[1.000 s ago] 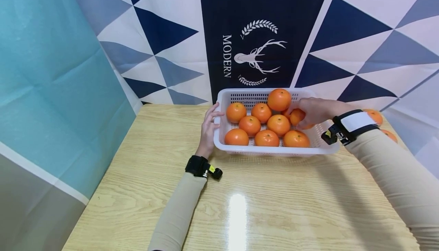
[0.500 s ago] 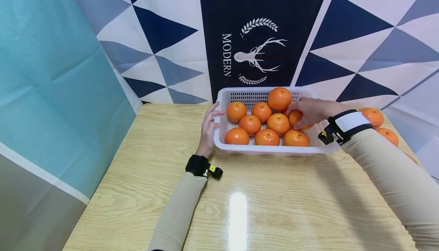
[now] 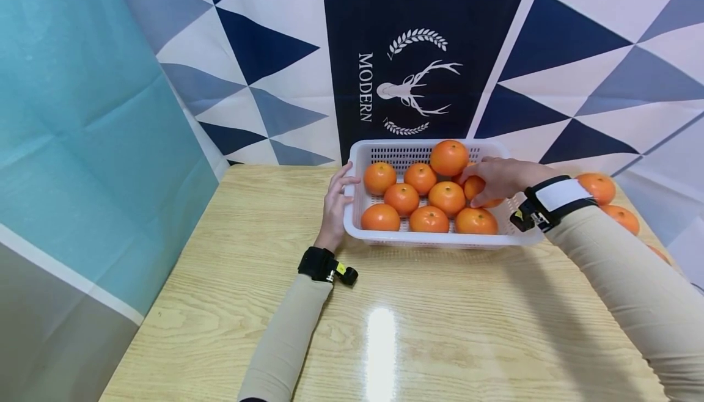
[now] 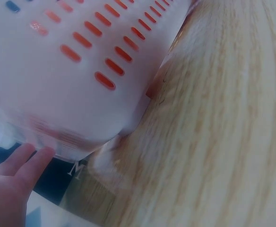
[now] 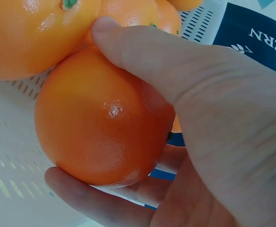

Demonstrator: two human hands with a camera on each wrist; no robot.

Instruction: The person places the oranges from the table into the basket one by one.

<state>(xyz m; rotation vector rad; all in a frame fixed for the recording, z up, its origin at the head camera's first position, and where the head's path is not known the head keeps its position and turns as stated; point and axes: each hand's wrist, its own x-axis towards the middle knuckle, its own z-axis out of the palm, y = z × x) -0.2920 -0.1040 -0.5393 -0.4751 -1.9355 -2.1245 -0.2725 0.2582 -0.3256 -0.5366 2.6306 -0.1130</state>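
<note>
A white plastic basket (image 3: 434, 239) with slotted walls stands against the back wall, with several oranges inside. My right hand (image 3: 499, 175) reaches into its right part and holds an orange (image 5: 105, 123), thumb along the top and fingers curled under it in the right wrist view. That orange lies beside another orange (image 5: 29, 38) with a green stem spot. My left hand (image 3: 332, 209) is at the basket's left end, its fingers extended to the rim. In the left wrist view two fairly straight fingers (image 4: 34, 163) touch the basket's end.
More oranges (image 3: 598, 188) lie on the wooden table (image 3: 440, 316) right of the basket, partly hidden by my right forearm. A patterned cloth (image 3: 407, 17) hangs directly behind the basket. A light blue cloth (image 3: 82, 115) borders the table's left side.
Over the last second my right wrist has shifted slightly left and down, uncovering more of the oranges at the right. The left hand and basket stay where they were.
</note>
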